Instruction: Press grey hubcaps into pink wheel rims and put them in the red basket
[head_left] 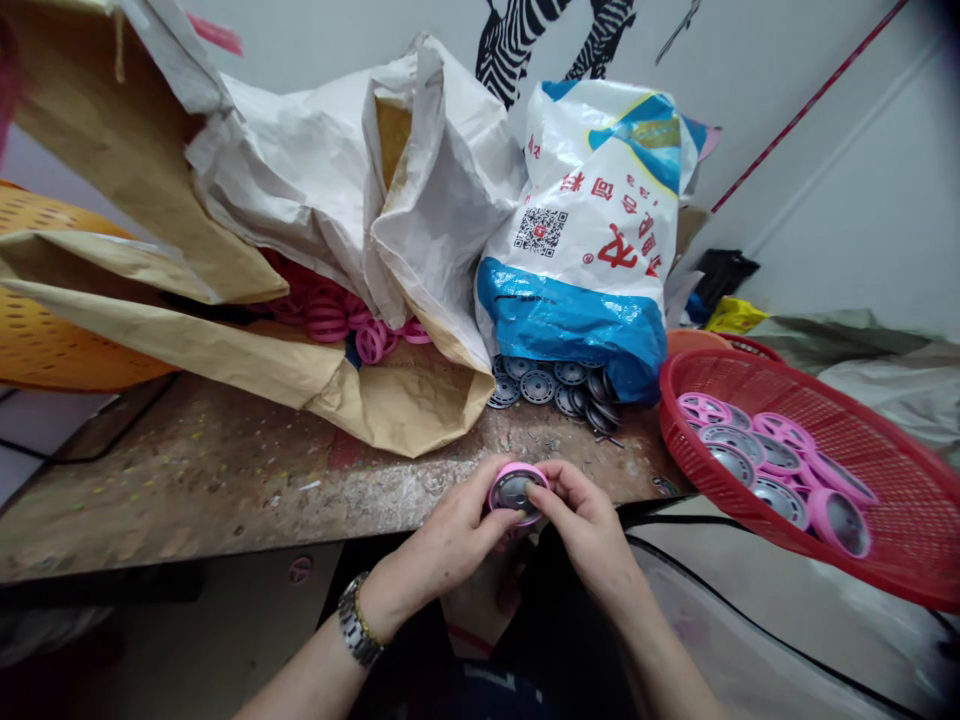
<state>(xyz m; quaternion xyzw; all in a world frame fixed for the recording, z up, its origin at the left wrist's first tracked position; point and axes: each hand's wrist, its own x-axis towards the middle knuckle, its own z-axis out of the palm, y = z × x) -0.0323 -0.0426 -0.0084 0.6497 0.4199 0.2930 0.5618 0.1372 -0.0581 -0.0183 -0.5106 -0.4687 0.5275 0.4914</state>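
Pink rim, grey middle: that's the wheel (pixel 510 488) both hands are on, right by the front edge of the worn surface (pixel 262 480). The left hand (pixel 457 525) pinches it from the left side with the thumb along the near edge, and the right hand (pixel 589 515) has its thumb pressed onto the grey face with the fingers curled round the right side — can't tell what the fingertips underneath are doing. Looks like plastic to me, so I'd guess it's light and fairly stiff, not something you'd crush by accident. The grey face has a bit of shine and might be slippery, so I'd take hold around the pink rim and keep the thumbs flat for pressing — poking at the thin slotted bits seems like a good way to crack one. Loose pink rings (pixel 326 318) sit in the paper sack (pixel 420 415), grey discs (pixel 538 386) are heaped under the blue and white bag (pixel 577 310), and more pink-and-grey wheels (pixel 780 500) lie in the red basket (pixel 915 530) on the right.
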